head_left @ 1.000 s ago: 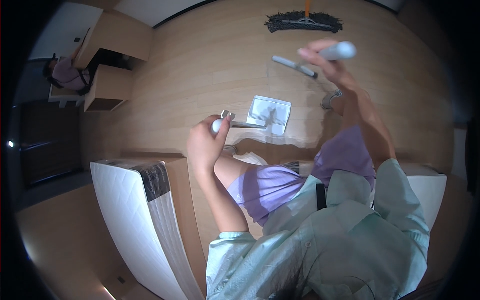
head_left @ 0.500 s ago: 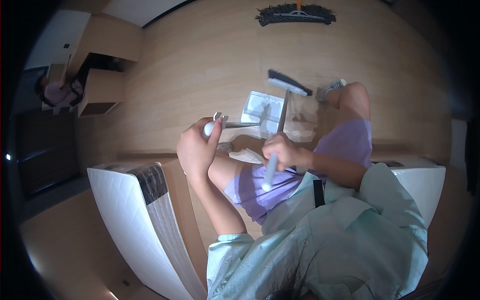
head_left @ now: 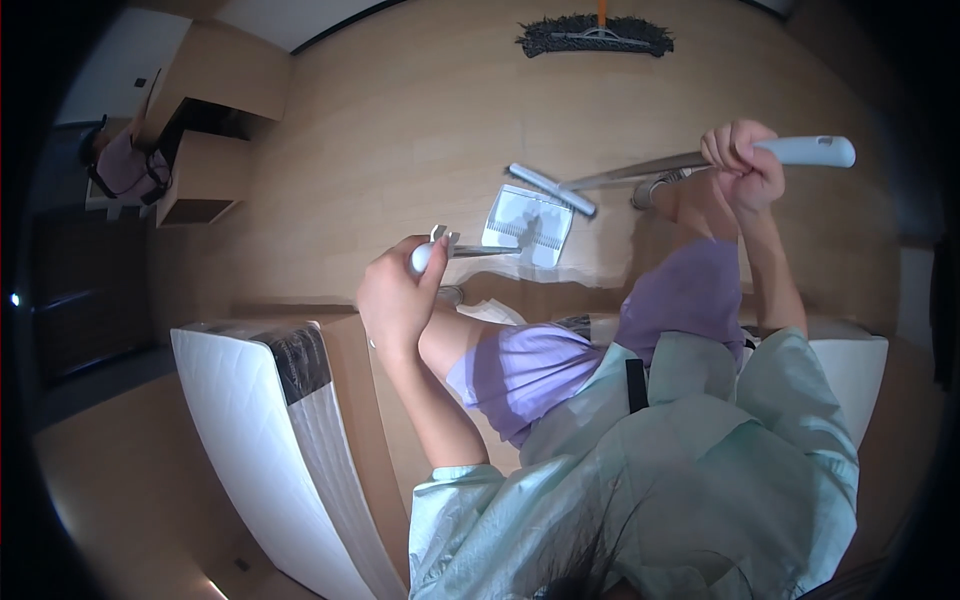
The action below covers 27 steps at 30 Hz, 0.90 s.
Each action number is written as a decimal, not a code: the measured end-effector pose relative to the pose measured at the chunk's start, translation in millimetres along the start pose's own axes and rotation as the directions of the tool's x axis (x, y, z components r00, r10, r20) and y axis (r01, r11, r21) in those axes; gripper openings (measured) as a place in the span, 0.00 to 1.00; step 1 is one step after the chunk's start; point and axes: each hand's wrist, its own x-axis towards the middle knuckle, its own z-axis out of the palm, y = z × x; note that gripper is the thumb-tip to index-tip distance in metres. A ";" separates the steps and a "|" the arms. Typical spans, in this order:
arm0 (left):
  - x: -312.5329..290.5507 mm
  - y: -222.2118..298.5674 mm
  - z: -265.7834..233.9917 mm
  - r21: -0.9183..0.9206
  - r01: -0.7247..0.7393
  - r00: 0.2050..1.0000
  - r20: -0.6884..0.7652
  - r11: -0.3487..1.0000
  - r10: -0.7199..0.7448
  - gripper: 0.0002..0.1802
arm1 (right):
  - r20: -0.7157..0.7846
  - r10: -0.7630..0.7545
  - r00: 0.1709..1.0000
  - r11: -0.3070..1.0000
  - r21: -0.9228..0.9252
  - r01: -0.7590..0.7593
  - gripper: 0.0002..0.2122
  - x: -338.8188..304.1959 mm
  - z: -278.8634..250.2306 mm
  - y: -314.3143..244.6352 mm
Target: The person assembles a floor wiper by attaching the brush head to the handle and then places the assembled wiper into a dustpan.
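My left hand [head_left: 403, 295] is closed round the white handle top of a long-handled dustpan. Its white pan [head_left: 530, 212], with a row of comb teeth across it, lies on the floor ahead of me. Out to the right, my right hand [head_left: 745, 163] grips the grey pole of a broom just below its pale blue end grip. The broom head [head_left: 552, 189], white with dark bristles, is at the far right edge of the pan, angled across it. Whether its bristles touch the pan I cannot tell.
A wide dark mop [head_left: 598, 36] with an orange pole lies on the wooden floor [head_left: 420, 130] farther ahead. Mattress-like white pads [head_left: 260, 440] stand at my left and right. At the far left, another person [head_left: 130, 165] is beside a wooden cabinet [head_left: 215, 75].
My right hand has swung up and out to the right with the broom pole. The broom head has moved left and turned toward the pan. My left hand and the dustpan stay nearly still.
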 end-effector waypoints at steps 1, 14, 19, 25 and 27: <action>-0.4 -0.1 0.5 0.002 -0.003 1.000 0.002 1.000 0.003 0.21 | 0.027 0.019 0.999 0.997 -0.069 -0.017 0.16 7.2 4.1 -3.6; 7.2 2.0 1.7 -0.096 -0.026 0.997 0.076 0.995 0.034 0.21 | 0.389 -0.034 0.921 0.607 -0.724 0.328 0.15 -61.3 2.1 198.6; 4.3 -7.8 -0.7 -0.118 -0.014 0.998 0.060 0.993 0.021 0.22 | 0.473 0.042 0.880 0.755 -0.592 0.282 0.15 -126.4 75.8 173.7; 3.6 -4.5 -2.8 -0.104 -0.008 0.998 0.069 0.995 0.015 0.21 | 0.351 -0.010 0.936 0.997 -0.072 0.038 0.14 -123.7 60.7 130.9; 7.4 1.1 -2.9 -0.121 -0.045 0.997 0.051 0.992 0.052 0.21 | 0.134 0.047 0.990 0.990 0.126 -0.064 0.10 -102.4 4.6 130.8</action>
